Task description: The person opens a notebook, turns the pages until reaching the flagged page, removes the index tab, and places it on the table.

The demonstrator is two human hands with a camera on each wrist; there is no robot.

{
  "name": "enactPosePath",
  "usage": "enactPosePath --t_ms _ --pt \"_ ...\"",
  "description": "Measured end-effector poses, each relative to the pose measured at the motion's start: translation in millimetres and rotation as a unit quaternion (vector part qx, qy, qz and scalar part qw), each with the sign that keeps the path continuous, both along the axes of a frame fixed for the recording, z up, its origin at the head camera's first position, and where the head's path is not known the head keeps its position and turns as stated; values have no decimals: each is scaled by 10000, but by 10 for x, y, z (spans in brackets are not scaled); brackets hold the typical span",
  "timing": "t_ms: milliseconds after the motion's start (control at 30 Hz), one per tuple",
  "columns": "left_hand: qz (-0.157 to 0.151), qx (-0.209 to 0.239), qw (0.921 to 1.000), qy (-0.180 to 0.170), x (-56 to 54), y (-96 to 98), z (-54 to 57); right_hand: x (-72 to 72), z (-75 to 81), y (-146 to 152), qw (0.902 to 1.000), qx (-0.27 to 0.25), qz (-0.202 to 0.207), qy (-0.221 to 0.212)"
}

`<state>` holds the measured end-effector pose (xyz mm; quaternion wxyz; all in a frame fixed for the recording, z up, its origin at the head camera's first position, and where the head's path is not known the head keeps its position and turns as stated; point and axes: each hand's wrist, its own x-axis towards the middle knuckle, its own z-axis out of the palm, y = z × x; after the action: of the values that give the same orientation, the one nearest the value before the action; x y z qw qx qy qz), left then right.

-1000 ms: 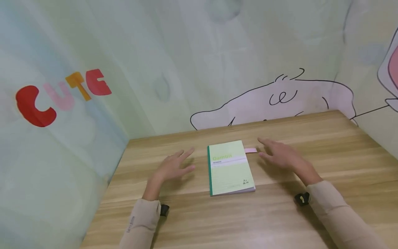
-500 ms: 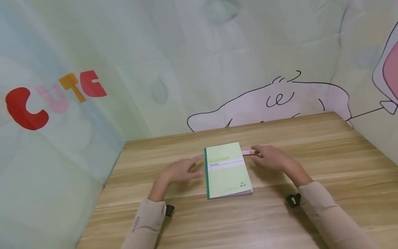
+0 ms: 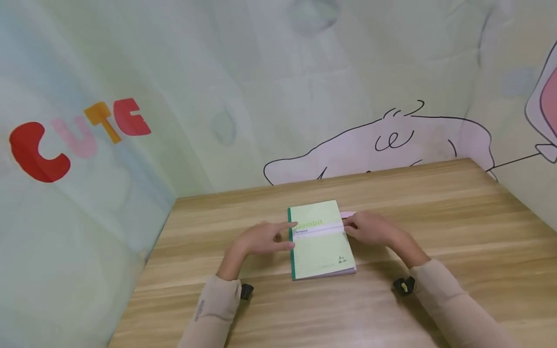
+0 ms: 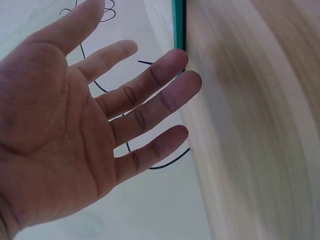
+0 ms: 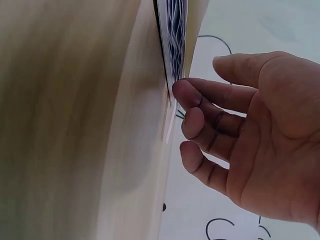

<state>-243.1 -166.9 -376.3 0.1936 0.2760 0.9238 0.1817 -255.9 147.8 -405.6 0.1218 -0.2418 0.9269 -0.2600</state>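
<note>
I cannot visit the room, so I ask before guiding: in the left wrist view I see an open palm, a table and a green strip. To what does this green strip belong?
Observer: It is the spine of a pale green notebook, which lies on the table with its printed cover up.
Operator: Thank you. And where is the right hand?
Observer: It is at the notebook's opposite long side, close to the pages.
Operator: Is there any other object on that side?
Observer: Yes, a pink strip sticks out past the notebook's edge there.
</note>
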Motion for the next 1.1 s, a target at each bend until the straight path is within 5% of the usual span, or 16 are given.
enactPosePath --t_ms 167,533,800,1100 --pt "-125 90 9999 68 27 -5 3 36 -15 -38 9998 -4 -47 169" --pt "-923 528 9939 -296 84 133 -11 176 176 -65 9972 -263 -89 688" --pt "-1172 870 9891 192 53 265 57 148 447 -155 9922 -488 52 1142" --pt "-1228 964 9853 691 85 249 163 148 501 -381 9889 -604 600 1215"
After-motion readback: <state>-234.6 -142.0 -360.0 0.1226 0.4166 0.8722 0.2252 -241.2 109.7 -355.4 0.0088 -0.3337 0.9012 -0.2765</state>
